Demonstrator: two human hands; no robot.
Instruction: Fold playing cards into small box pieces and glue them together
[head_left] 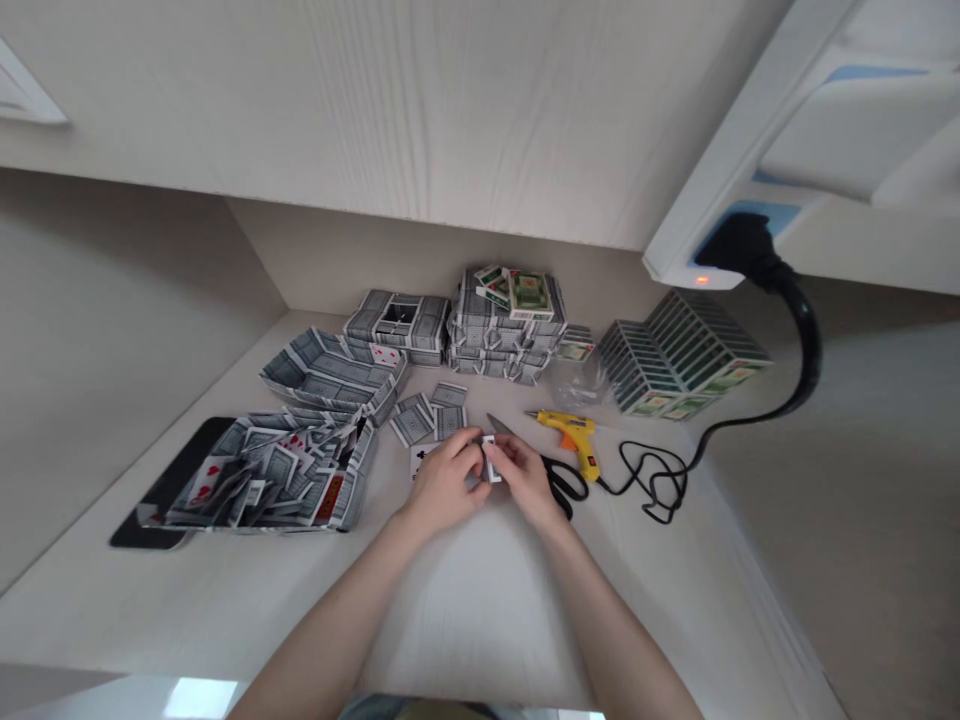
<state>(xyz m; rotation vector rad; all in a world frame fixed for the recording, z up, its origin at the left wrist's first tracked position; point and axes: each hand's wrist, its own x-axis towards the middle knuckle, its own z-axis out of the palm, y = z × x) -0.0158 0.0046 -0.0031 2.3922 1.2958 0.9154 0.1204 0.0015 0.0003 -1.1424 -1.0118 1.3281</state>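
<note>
A small folded playing card (492, 462) with a white edge is pinched between my two hands above the middle of the table. My left hand (444, 485) has its fingers closed at the card's left side. On the other side, my right hand (526, 482) grips it with thumb and fingers. Black-handled scissors (568, 484) lie beside and partly under my right hand. Several grey-backed playing cards (412, 420) are spread just beyond my left hand, and a face-up club card (421, 456) is partly covered by that hand.
A yellow glue gun (576, 430) lies right, its black cord (660, 480) running to a power strip (705, 270). Left stands a card-built tray (352, 500) full of folded cards on a dark flat object (187, 465). Card-built boxes (502, 335) and stacked card packs (697, 350) line the back.
</note>
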